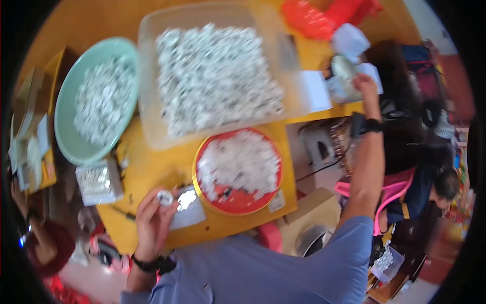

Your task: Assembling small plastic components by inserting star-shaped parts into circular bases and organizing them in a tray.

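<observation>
My left hand (152, 218) is at the table's near edge, its fingers closed round a small white round piece (164, 197) with a shiny rim. Beside it lies a pale flat pad (190, 215) with a bright shiny patch on it. My right arm stretches far to the right. There my right hand (366, 86), fingers bunched and slightly blurred, is at the edge of a round, pale-bottomed container (344, 73); what its fingertips hold is hidden. Between the hands stands a red round tray (230, 203) with a golden rim, heaped with small white pieces.
A large translucent bin (147, 101) full of small white-and-dark parts stands behind the red tray. A pale green basin (63, 119) holds more white pieces. A clear box (98, 185) sits near the left edge. Red plastic bags (314, 17) lie far right. Other people sit nearby.
</observation>
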A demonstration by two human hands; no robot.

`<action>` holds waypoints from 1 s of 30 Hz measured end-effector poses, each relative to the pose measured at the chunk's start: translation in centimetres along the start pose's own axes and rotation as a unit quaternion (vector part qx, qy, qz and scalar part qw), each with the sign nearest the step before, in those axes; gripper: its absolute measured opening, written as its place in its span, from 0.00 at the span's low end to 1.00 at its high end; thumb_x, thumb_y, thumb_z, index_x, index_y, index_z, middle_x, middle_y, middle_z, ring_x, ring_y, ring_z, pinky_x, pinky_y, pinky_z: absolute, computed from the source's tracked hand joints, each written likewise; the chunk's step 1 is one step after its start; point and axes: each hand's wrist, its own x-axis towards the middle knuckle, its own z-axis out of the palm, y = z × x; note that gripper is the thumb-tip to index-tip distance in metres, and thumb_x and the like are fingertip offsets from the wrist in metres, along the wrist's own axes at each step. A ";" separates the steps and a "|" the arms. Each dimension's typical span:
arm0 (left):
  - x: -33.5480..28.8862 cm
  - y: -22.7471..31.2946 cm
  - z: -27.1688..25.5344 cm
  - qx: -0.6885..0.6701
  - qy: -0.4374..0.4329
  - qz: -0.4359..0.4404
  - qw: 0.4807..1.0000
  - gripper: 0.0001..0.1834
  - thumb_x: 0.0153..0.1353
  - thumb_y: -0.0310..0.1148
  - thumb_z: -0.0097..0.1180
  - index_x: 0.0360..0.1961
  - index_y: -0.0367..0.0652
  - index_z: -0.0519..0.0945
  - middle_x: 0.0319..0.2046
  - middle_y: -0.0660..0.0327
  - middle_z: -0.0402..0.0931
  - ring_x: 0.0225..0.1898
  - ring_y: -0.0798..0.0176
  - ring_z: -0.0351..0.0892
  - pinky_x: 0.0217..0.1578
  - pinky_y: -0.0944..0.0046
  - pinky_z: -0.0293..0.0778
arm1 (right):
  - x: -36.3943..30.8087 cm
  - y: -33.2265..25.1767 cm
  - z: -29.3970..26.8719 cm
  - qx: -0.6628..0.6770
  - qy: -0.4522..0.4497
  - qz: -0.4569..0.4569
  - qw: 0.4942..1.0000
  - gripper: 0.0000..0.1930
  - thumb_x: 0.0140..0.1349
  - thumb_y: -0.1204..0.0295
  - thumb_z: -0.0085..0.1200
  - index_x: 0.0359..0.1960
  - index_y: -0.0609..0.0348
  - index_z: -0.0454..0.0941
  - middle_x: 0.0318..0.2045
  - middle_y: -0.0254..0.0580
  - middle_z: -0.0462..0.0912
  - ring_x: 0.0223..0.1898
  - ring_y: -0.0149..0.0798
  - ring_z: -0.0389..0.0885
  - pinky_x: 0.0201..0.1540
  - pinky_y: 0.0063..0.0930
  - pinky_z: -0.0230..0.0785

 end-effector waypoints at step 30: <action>0.5 -1.4 -1.0 -0.089 -0.055 -0.032 0.994 0.16 0.72 0.29 0.43 0.56 0.32 0.74 0.50 0.39 0.77 0.47 0.52 0.84 0.49 0.60 0.80 | -33.1 -21.6 22.1 -0.107 -0.293 -0.256 0.915 0.14 0.49 0.79 0.65 0.39 0.56 0.79 0.33 0.41 0.77 0.32 0.47 0.79 0.33 0.35 0.72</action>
